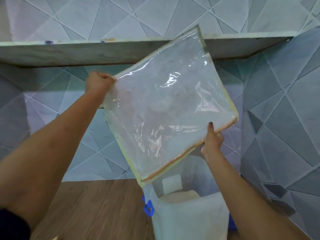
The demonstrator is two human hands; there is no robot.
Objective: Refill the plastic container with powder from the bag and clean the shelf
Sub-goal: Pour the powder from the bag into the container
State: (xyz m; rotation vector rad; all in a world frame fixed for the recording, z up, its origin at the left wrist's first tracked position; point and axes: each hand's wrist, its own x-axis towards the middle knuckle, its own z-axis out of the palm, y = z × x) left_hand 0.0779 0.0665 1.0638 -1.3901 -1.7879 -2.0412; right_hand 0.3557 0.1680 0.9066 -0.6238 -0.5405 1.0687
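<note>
I hold a large clear plastic bag with pale fabric edging, tilted so that one corner points down. My left hand grips its upper left corner. My right hand pinches its lower right edge, thumb on top. Directly under the low corner stands a translucent white plastic container with a blue latch on its left side. Pale powder shows inside its open top. I cannot tell whether powder is falling from the bag.
A grey shelf runs along the wall behind the bag, at about head height. Tiled walls with a triangle pattern close in behind and on the right. A brown wood-grain floor lies below.
</note>
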